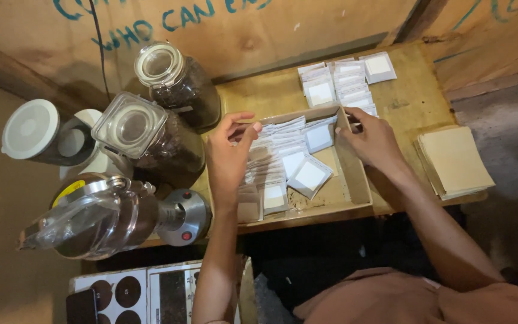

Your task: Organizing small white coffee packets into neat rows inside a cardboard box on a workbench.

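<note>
White sachets (283, 157) lie under loosely spread fingers (242, 133) of both hands.

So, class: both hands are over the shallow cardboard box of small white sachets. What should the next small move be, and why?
Probably the left hand should close finger and thumb on the nearest white sachets. Its fingers are spread just above that overlapping row in the cardboard box and grip nothing, while the right hand rests at the box's far wall, seemingly steadying it.
</note>
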